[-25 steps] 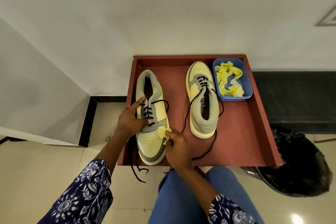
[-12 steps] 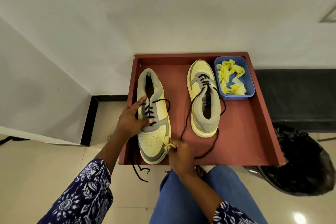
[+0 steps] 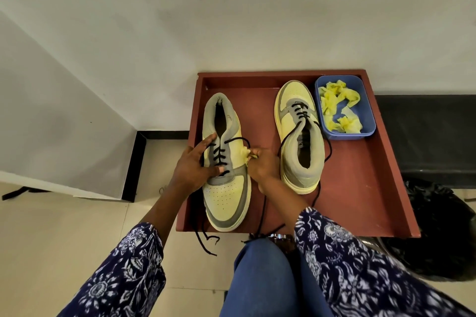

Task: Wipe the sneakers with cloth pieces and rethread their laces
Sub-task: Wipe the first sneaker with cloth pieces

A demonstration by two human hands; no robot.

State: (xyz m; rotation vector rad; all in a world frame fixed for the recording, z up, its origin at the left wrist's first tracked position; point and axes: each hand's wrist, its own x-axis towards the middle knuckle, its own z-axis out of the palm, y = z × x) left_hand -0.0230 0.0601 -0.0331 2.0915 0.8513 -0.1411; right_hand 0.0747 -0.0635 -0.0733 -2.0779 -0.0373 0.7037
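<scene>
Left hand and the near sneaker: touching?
Touching. The head view shows the left hand resting on the near sneaker, with straight fingers lying across its black laces and no gap.

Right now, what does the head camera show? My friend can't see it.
A left hand steadies a sneaker on a red tray while the right hand wipes its side with yellow cloth. A second sneaker sits beside it.
</scene>
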